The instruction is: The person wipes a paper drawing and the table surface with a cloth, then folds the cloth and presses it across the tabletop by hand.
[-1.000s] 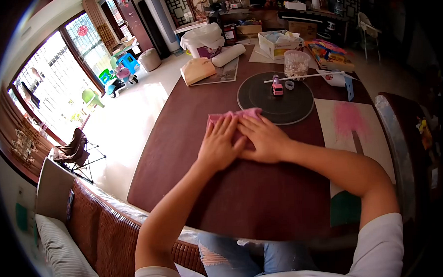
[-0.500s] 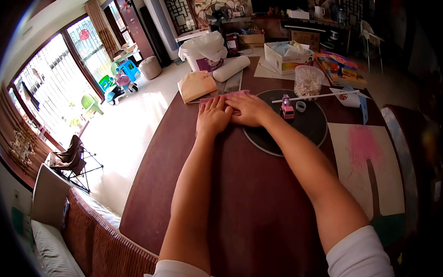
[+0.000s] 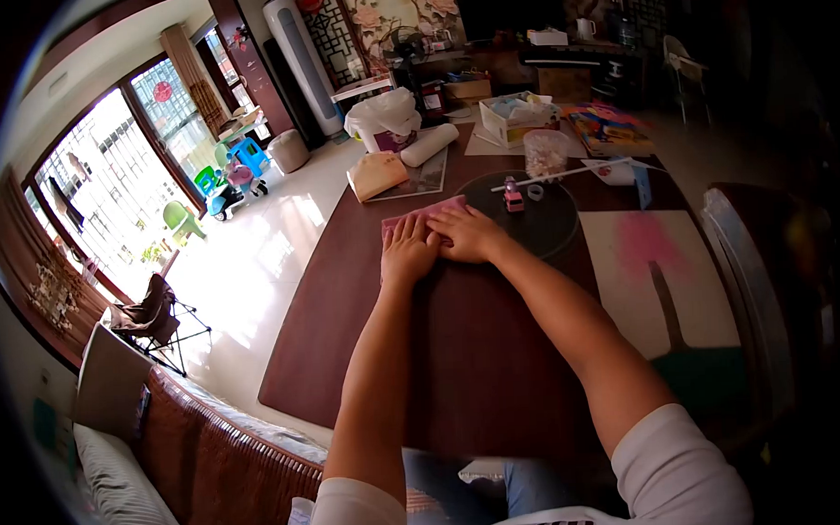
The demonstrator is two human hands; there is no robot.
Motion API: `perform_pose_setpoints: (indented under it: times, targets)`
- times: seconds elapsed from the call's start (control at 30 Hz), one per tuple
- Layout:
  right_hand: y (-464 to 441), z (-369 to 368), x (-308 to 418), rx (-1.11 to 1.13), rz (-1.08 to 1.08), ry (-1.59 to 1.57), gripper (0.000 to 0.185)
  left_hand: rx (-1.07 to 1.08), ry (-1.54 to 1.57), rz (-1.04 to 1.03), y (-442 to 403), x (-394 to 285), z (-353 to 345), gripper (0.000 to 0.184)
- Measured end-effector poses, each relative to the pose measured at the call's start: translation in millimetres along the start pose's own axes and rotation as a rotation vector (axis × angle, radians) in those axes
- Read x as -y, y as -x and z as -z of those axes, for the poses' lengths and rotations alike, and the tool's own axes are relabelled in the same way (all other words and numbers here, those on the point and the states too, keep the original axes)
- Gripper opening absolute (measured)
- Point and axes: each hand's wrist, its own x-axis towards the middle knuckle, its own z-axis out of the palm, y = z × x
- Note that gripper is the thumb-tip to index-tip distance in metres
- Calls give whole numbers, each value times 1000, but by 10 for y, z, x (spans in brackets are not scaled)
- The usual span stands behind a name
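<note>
A pink cloth lies on the dark red table, left of the round black mat. My left hand rests flat on the cloth's near part, fingers stretched forward. Beside it my right hand also lies flat on the cloth, its fingers pointing left toward the other hand. The hands touch or nearly touch at the thumbs. On the mat stand a small pink toy car and a small white ring.
Behind the cloth are a beige packet and a white roll. A tub of cotton swabs, a tissue box and books stand farther back. A painting lies at right.
Over the last second both hands and the pink cloth have slid forward and left on the table, and the arms are straighter. The camera view has also shifted.
</note>
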Motion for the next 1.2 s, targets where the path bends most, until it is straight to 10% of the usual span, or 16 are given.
perform_pose_setpoints:
  times: [0.63,1.2]
  targets:
    - [3452,1077,1118,-99,154,68,68,56,144,-542,2830,-1525,607,68]
    - [2624,786,388,-62,234,-124,65,14,140,-659,1936,-1322,293,55]
